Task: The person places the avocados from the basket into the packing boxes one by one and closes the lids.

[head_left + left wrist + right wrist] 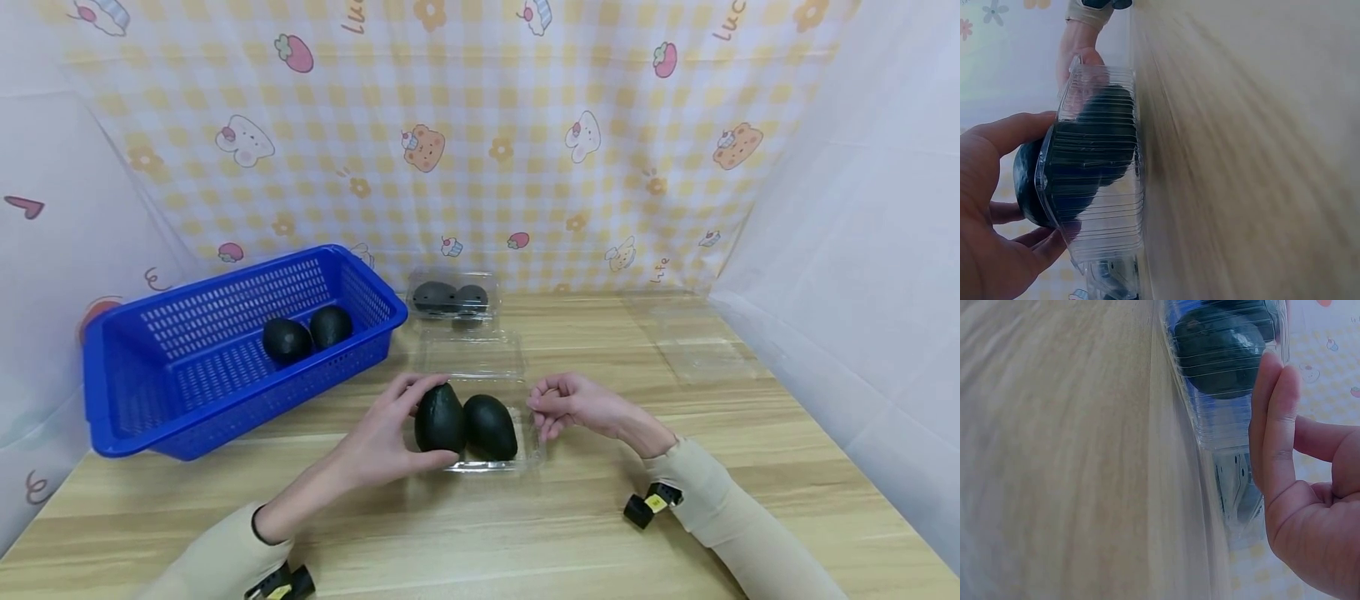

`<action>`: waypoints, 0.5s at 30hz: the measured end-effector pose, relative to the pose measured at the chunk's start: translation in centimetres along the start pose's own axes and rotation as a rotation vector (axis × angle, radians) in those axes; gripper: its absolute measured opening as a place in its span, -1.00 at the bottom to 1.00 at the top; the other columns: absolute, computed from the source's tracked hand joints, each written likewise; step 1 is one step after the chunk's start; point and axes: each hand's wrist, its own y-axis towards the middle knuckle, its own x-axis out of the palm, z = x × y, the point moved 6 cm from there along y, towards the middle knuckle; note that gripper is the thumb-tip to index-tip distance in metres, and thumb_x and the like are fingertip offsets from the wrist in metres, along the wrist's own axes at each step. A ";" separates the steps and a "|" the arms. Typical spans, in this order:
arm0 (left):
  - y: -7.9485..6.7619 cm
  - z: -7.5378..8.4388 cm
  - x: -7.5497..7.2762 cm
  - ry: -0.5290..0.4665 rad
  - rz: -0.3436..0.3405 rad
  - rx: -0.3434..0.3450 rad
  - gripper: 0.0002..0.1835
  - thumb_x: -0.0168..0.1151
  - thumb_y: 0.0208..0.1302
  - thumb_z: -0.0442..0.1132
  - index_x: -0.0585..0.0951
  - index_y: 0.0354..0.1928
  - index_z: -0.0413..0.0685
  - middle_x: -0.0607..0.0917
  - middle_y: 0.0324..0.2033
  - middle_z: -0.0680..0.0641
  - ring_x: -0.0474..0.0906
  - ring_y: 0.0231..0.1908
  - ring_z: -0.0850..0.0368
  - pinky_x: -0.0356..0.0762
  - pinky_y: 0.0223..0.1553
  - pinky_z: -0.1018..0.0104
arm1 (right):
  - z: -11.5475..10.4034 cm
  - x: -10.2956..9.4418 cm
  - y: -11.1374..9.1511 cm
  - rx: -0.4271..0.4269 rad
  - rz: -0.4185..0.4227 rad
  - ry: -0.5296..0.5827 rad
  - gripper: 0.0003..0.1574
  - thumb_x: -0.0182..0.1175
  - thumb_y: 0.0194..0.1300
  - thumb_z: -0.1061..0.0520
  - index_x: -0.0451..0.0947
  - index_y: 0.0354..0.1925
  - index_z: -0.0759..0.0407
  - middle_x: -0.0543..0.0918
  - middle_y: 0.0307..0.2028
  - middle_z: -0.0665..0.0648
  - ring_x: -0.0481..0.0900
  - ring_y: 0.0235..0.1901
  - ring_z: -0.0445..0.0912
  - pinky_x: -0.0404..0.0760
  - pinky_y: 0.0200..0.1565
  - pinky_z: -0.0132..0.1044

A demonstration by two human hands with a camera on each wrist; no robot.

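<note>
My left hand grips a dark green avocado, thumb at its near side and fingers at its far side. This avocado sits in the left part of a clear plastic clamshell box, its top standing above the rim in the left wrist view. Beside it in the box lies a second avocado. The box's lid lies folded back, away from me. At the box's right end is my right hand; in the right wrist view its fingers are fairly straight, fingertips right at the rim.
A blue plastic basket stands at the left with two avocados inside. Behind the near box, another clamshell box holds dark avocados. More clear plastic packaging lies at the back right. A patterned cloth hangs behind the table.
</note>
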 end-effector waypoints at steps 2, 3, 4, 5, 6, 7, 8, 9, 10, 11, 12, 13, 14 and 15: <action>0.0 -0.1 0.1 0.001 -0.009 -0.013 -0.04 0.63 -0.02 -0.01 0.38 0.44 -0.01 0.47 0.17 -0.09 0.56 0.03 -0.03 0.62 0.02 -0.03 | 0.0 0.0 0.0 0.002 -0.001 0.008 -0.75 -0.01 0.55 0.29 0.31 -0.05 0.56 0.64 -0.37 0.16 0.71 -0.42 -0.10 0.71 -0.31 -0.32; -0.1 -0.1 0.1 0.004 -0.014 -0.020 -0.04 0.62 -0.01 0.01 0.38 0.45 -0.01 0.46 0.19 -0.10 0.56 0.05 -0.05 0.61 0.03 -0.06 | 0.0 0.0 0.0 0.002 -0.002 0.010 -0.75 -0.01 0.55 0.29 0.32 -0.05 0.55 0.64 -0.37 0.16 0.71 -0.42 -0.10 0.71 -0.31 -0.33; -0.1 -0.1 0.1 0.006 -0.021 -0.030 -0.03 0.61 0.01 0.04 0.37 0.46 0.00 0.46 0.21 -0.11 0.55 0.07 -0.07 0.59 0.04 -0.09 | 0.0 0.0 0.0 0.003 -0.003 0.013 -0.76 0.00 0.55 0.28 0.32 -0.05 0.54 0.64 -0.38 0.16 0.71 -0.42 -0.10 0.71 -0.31 -0.33; -0.1 -0.2 0.1 0.009 -0.028 -0.037 -0.03 0.60 0.02 0.06 0.36 0.47 0.00 0.46 0.23 -0.12 0.54 0.09 -0.09 0.58 0.05 -0.12 | 0.0 0.0 0.0 0.004 -0.002 0.015 -0.77 0.00 0.55 0.28 0.33 -0.06 0.52 0.64 -0.38 0.16 0.71 -0.42 -0.10 0.71 -0.31 -0.33; -0.1 -0.2 0.2 0.012 -0.037 -0.046 -0.02 0.59 0.03 0.08 0.35 0.48 0.01 0.45 0.25 -0.13 0.53 0.11 -0.10 0.57 0.06 -0.15 | 0.0 0.0 -0.1 0.006 0.000 0.016 -0.78 0.01 0.55 0.28 0.34 -0.07 0.50 0.64 -0.38 0.16 0.71 -0.42 -0.10 0.71 -0.31 -0.33; -0.1 -0.2 0.2 0.018 -0.046 -0.054 -0.02 0.57 0.05 0.10 0.35 0.49 0.01 0.45 0.26 -0.14 0.51 0.13 -0.12 0.56 0.07 -0.17 | -0.1 0.0 -0.1 0.005 0.001 0.017 -0.80 0.01 0.55 0.28 0.35 -0.07 0.49 0.64 -0.38 0.16 0.71 -0.42 -0.10 0.71 -0.31 -0.33; -0.2 -0.2 0.2 0.022 -0.056 -0.062 -0.02 0.56 0.06 0.11 0.34 0.50 0.01 0.45 0.28 -0.15 0.50 0.15 -0.13 0.55 0.08 -0.19 | -0.1 0.0 -0.1 0.004 0.001 0.018 -0.81 0.01 0.55 0.27 0.36 -0.08 0.46 0.64 -0.38 0.16 0.71 -0.42 -0.10 0.71 -0.31 -0.33; -0.2 -0.2 0.2 0.027 -0.068 -0.071 -0.02 0.55 0.07 0.13 0.33 0.50 0.00 0.45 0.29 -0.16 0.49 0.17 -0.15 0.54 0.09 -0.20 | -0.1 0.1 -0.1 0.005 0.001 0.016 -0.83 0.02 0.55 0.27 0.36 -0.08 0.44 0.64 -0.38 0.16 0.71 -0.42 -0.10 0.71 -0.30 -0.32; -0.2 -0.2 0.2 0.032 -0.081 -0.080 -0.01 0.53 0.09 0.14 0.32 0.51 0.00 0.44 0.30 -0.17 0.48 0.19 -0.16 0.53 0.11 -0.21 | -0.1 0.1 -0.1 0.005 0.001 0.017 -0.84 0.02 0.54 0.27 0.37 -0.09 0.42 0.64 -0.38 0.16 0.71 -0.42 -0.10 0.71 -0.30 -0.32; -0.2 -0.2 0.3 0.038 -0.094 -0.088 -0.01 0.52 0.10 0.15 0.30 0.51 -0.02 0.44 0.31 -0.18 0.47 0.21 -0.18 0.51 0.12 -0.22 | -0.1 0.1 -0.1 0.006 0.002 0.017 -0.85 0.02 0.54 0.27 0.38 -0.09 0.40 0.64 -0.38 0.15 0.71 -0.42 -0.10 0.71 -0.30 -0.32; -0.2 -0.3 0.3 0.050 -0.109 -0.097 -0.01 0.50 0.12 0.17 0.29 0.52 -0.02 0.42 0.33 -0.20 0.46 0.23 -0.21 0.50 0.14 -0.23 | -0.1 0.1 0.0 0.005 0.001 0.017 -0.85 0.02 0.55 0.27 0.38 -0.09 0.40 0.64 -0.38 0.15 0.71 -0.42 -0.10 0.71 -0.30 -0.32; -0.2 -0.3 0.4 0.062 -0.125 -0.106 0.00 0.48 0.13 0.19 0.27 0.53 -0.03 0.40 0.35 -0.22 0.43 0.26 -0.24 0.48 0.15 -0.25 | -0.1 0.1 0.0 0.004 -0.001 0.018 -0.85 0.02 0.55 0.27 0.38 -0.09 0.40 0.64 -0.38 0.15 0.71 -0.42 -0.10 0.71 -0.30 -0.32; -0.1 -0.4 0.5 0.072 -0.141 -0.113 0.00 0.45 0.15 0.20 0.26 0.54 -0.04 0.38 0.37 -0.23 0.41 0.28 -0.26 0.46 0.17 -0.27 | -0.1 0.1 0.0 0.004 -0.003 0.017 -0.85 0.02 0.55 0.27 0.37 -0.09 0.40 0.64 -0.38 0.16 0.70 -0.42 -0.10 0.71 -0.30 -0.32; -0.1 -0.4 0.6 0.086 -0.156 -0.119 0.01 0.43 0.17 0.22 0.24 0.54 -0.04 0.36 0.39 -0.24 0.38 0.30 -0.29 0.44 0.18 -0.28 | -0.1 0.1 0.0 0.000 -0.006 0.017 -0.85 0.02 0.55 0.27 0.37 -0.09 0.41 0.64 -0.38 0.16 0.70 -0.42 -0.10 0.71 -0.31 -0.32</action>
